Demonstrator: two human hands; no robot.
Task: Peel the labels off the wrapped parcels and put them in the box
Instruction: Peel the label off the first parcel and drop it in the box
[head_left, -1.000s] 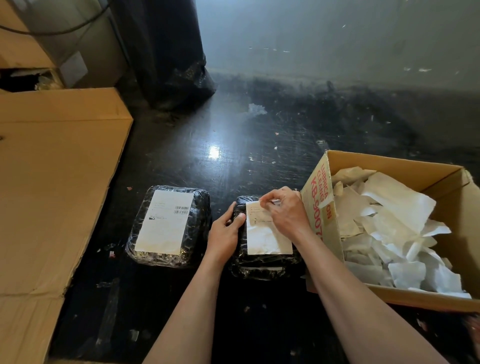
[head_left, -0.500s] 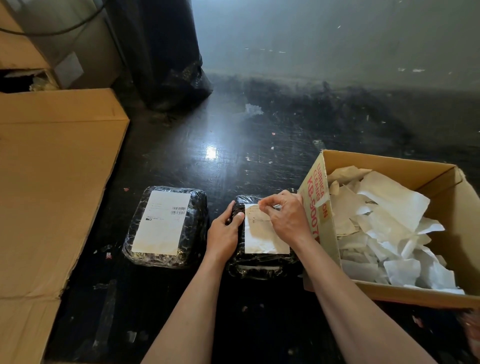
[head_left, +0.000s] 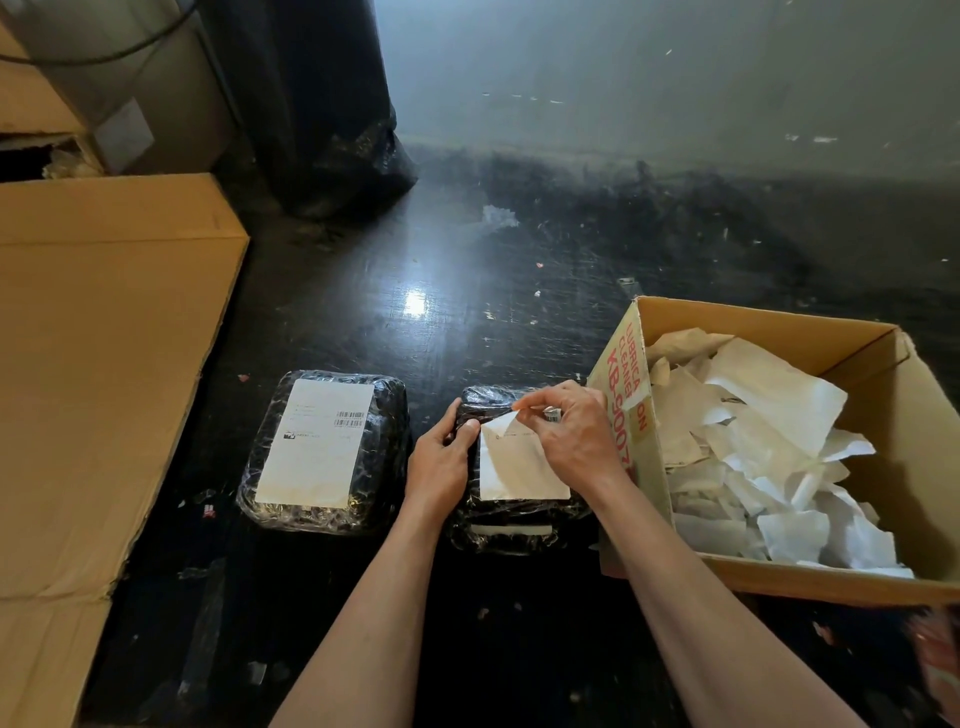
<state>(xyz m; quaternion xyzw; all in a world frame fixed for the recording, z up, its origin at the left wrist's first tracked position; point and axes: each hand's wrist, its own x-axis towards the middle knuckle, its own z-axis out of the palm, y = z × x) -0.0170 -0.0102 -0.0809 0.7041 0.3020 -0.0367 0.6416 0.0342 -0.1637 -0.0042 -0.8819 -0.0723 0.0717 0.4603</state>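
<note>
Head view: parcel (head_left: 519, 525) lies flat, long axis running away from the person, label (head_left: 514, 467) on top with its far-left corner lifted. Right hand (head_left: 571, 436) pinches that corner; left hand (head_left: 441, 462) grips the parcel's left edge. Box (head_left: 779, 577) of peeled labels sits just right; second parcel (head_left: 322, 514), labelled, left.

Parcels (head_left: 322, 452) in glossy crinkly black plastic w/ matt paper labels (head_left: 315, 441); cardboard box (head_left: 623, 384); shiny scuffed floor (head_left: 415, 291).

head-worn wide view, looking forward and down, close over floor (head_left: 415, 322)
</note>
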